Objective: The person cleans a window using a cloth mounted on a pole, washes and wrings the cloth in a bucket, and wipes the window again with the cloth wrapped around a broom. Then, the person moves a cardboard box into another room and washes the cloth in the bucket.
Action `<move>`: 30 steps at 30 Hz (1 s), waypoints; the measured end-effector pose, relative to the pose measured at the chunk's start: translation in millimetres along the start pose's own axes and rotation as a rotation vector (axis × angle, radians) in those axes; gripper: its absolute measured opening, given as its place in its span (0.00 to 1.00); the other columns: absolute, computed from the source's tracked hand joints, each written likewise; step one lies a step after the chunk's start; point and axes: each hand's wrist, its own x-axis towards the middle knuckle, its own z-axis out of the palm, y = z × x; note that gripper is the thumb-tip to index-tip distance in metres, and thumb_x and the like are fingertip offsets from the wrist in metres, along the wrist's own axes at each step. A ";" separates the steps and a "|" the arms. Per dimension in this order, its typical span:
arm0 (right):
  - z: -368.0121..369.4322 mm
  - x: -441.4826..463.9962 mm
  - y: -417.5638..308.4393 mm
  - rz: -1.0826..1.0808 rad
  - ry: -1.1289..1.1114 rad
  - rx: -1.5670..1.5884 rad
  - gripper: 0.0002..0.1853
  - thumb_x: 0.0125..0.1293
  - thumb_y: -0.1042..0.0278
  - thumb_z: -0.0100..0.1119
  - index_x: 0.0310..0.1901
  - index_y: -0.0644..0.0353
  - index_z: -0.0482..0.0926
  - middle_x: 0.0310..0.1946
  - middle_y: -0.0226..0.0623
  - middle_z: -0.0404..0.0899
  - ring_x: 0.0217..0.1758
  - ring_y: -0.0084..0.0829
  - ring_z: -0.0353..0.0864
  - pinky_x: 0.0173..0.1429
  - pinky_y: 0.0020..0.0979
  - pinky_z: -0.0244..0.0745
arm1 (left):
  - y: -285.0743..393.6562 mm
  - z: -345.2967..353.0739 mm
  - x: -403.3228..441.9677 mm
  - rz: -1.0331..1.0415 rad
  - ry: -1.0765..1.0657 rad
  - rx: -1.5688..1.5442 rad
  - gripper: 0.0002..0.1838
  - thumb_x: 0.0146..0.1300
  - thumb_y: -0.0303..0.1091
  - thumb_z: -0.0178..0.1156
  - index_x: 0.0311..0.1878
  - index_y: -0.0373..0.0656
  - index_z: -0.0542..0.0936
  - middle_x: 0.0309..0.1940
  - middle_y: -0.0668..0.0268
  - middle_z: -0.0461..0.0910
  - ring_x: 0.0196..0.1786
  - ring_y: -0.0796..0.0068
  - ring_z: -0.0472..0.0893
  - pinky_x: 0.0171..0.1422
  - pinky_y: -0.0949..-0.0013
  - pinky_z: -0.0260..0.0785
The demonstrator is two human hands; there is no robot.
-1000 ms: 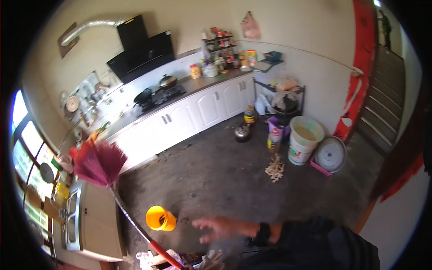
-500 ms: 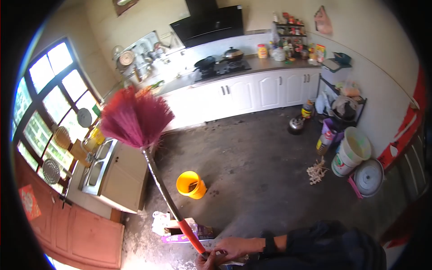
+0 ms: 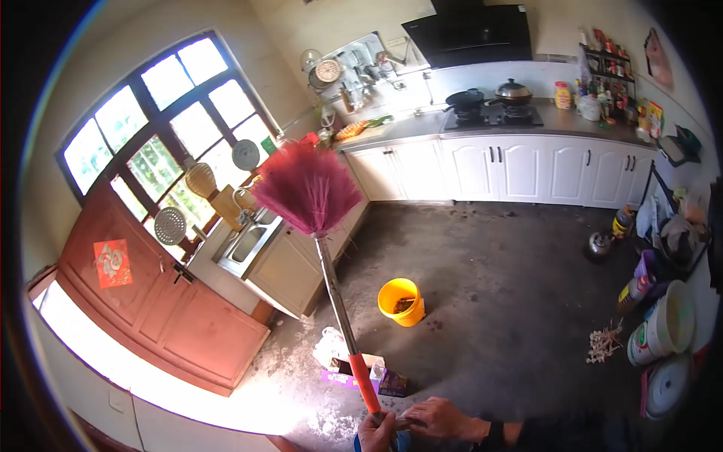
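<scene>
A broom with dark-red bristles (image 3: pixel 309 188) is held up with its head away from me. Its grey stick carries a red-orange grip section (image 3: pixel 364 383) near my end. Low in the view, my left hand (image 3: pixel 376 433) is wrapped around the handle just below that section. My right hand (image 3: pixel 439 418), with a dark band on the wrist, is beside the handle on its right. Its fingers are curled together; what they pinch, if anything, is too small to make out. Something blue (image 3: pixel 403 441) shows partly below my hands.
On the dark floor stand a yellow bucket (image 3: pixel 401 310) with dark debris inside and a purple open box (image 3: pixel 392 383). Left are a red door (image 3: pixel 166 309) and a sink (image 3: pixel 248 245); white cabinets (image 3: pixel 520 169) line the back. A white bucket (image 3: pixel 654 339) stands right.
My view has turned left, so the room appears shifted right and more of the door shows. The broom stays raised in my left hand. My right hand sits slightly farther from the handle.
</scene>
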 end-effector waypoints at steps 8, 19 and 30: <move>-31.0 4.1 17.3 0.204 -0.076 0.193 0.17 0.56 0.53 0.63 0.39 0.57 0.79 0.36 0.38 0.81 0.40 0.41 0.80 0.46 0.39 0.73 | 24.9 36.4 26.7 0.112 -0.072 0.097 0.07 0.65 0.34 0.60 0.32 0.43 0.76 0.20 0.74 0.73 0.20 0.86 0.70 0.25 0.80 0.61; -98.3 66.6 69.5 0.276 -0.111 0.073 0.17 0.54 0.53 0.66 0.37 0.56 0.78 0.30 0.38 0.81 0.35 0.42 0.81 0.43 0.39 0.74 | 49.6 74.4 111.7 0.024 -0.142 0.124 0.07 0.61 0.34 0.64 0.34 0.41 0.79 0.21 0.73 0.75 0.23 0.84 0.73 0.28 0.77 0.66; -108.1 161.7 177.5 0.470 -0.441 0.220 0.23 0.60 0.48 0.61 0.50 0.57 0.78 0.35 0.40 0.83 0.38 0.36 0.83 0.45 0.33 0.74 | 95.3 83.0 237.4 0.073 -0.087 -0.012 0.06 0.62 0.33 0.64 0.36 0.42 0.79 0.23 0.77 0.74 0.26 0.89 0.71 0.30 0.80 0.64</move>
